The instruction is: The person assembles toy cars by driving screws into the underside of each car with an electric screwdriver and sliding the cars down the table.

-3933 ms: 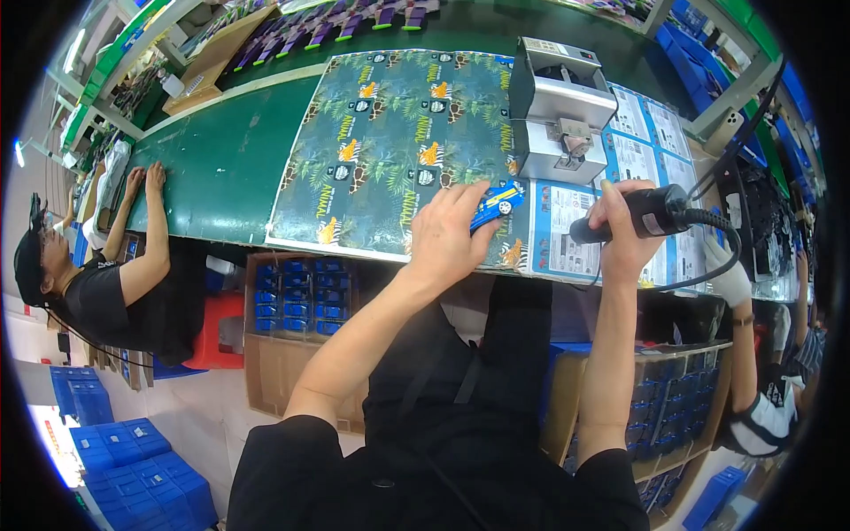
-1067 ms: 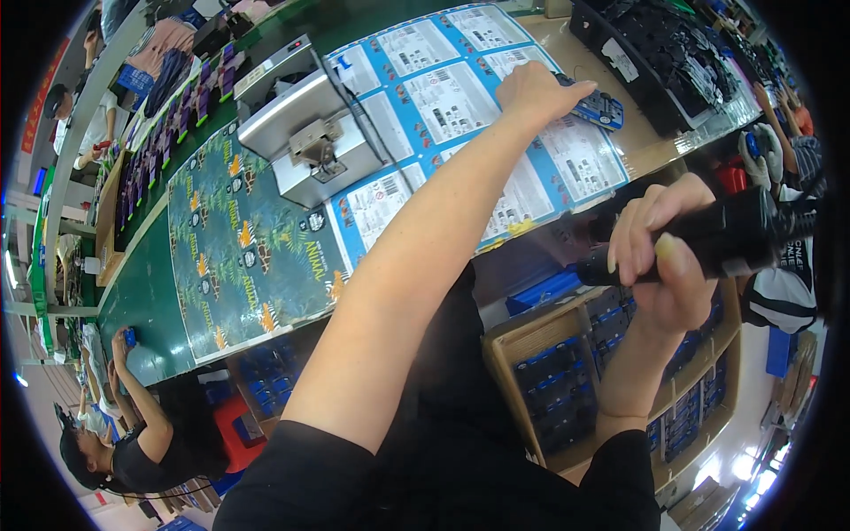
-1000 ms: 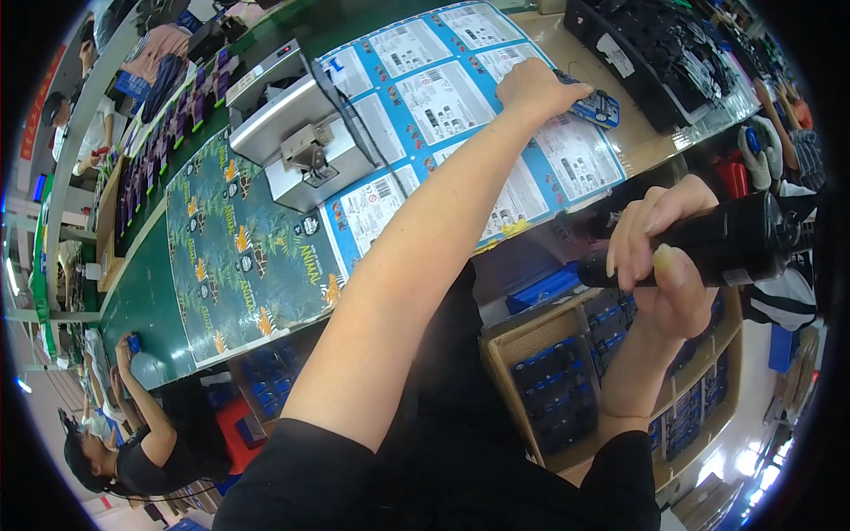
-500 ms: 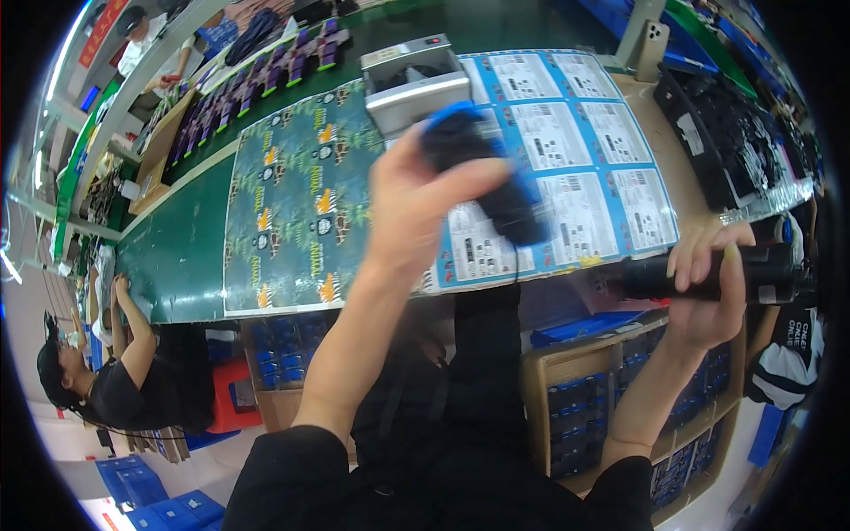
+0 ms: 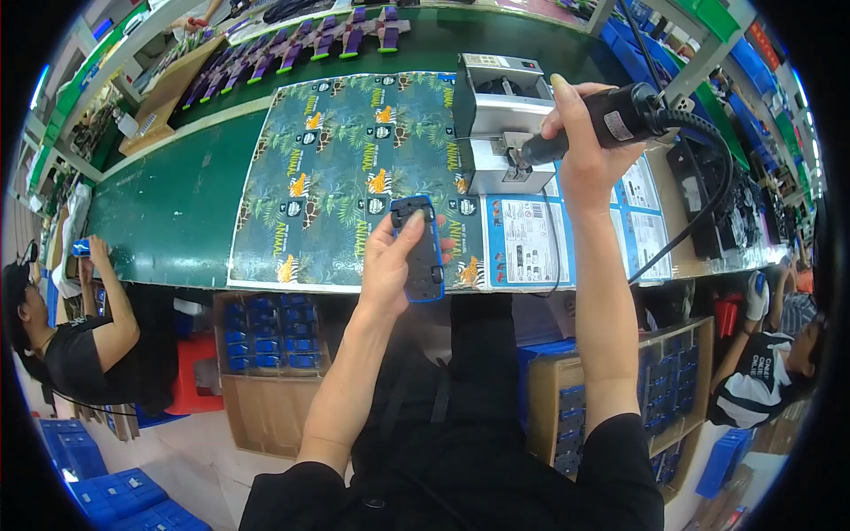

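Over the sheet's [image 5: 332,199] near edge, your left hand [image 5: 390,261] grips the car [image 5: 424,265], belly up. To the right, your right hand [image 5: 586,150] grips the tool [image 5: 615,122], tip at the box [image 5: 498,117], not yet on the car.

We count two hands [image 5: 384,268] [image 5: 588,161], one held toy car [image 5: 426,267], one screwdriver [image 5: 625,117], one silver machine [image 5: 506,117], and beside our legs two cardboard boxes [image 5: 266,418] [image 5: 544,394].

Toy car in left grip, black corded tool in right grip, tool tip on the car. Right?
Not the tip: the head view shows the tool tip at the front of the silver machine, apart from the toy car. The rest stands: car in left grip, black corded tool in right grip.
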Demonstrator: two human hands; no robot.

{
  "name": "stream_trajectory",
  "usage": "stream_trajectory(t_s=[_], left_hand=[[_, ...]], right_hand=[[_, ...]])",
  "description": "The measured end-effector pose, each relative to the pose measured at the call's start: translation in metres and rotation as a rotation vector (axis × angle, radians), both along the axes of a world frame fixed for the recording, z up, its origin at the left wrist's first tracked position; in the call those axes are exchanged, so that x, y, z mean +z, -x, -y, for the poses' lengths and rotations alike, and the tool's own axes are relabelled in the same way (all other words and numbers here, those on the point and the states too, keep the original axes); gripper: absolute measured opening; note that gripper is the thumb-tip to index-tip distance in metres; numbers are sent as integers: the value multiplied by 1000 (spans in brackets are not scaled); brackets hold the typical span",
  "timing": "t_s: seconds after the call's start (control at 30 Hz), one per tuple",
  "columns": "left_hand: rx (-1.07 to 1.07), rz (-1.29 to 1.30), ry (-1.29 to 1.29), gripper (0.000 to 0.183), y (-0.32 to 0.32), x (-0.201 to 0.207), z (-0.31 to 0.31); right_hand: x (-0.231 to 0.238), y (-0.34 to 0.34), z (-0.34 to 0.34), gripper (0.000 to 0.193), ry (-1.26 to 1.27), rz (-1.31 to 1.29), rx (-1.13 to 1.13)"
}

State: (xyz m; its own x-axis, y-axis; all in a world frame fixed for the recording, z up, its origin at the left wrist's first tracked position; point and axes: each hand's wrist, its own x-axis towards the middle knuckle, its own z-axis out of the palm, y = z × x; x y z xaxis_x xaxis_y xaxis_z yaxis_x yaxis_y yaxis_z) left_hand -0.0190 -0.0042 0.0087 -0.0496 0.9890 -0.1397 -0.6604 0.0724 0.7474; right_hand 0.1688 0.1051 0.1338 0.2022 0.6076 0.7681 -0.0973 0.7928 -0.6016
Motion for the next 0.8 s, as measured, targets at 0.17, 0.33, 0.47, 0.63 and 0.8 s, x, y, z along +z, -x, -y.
stream_trajectory(t_s=[0.17, 0.33, 0.47, 0.63, 0.8], left_hand=[[-20, -142, -62, 25, -8, -2, 2], [3, -182, -75, 24, -10, -5, 1], [9, -152, -62, 24, -13, -8, -1], [-22, -249, -72, 25, -12, -8, 1], [-28, -267, -85, 24, -10, -15, 0]], right_hand=[[3, 12, -1, 14, 91, 69, -2], [12, 16, -9, 19, 220, 215, -1], [5, 0, 12, 12, 368, 49, 174], [12, 2, 71, 15, 124, -116, 456], [-3, 26, 79, 6, 64, -202, 511]])
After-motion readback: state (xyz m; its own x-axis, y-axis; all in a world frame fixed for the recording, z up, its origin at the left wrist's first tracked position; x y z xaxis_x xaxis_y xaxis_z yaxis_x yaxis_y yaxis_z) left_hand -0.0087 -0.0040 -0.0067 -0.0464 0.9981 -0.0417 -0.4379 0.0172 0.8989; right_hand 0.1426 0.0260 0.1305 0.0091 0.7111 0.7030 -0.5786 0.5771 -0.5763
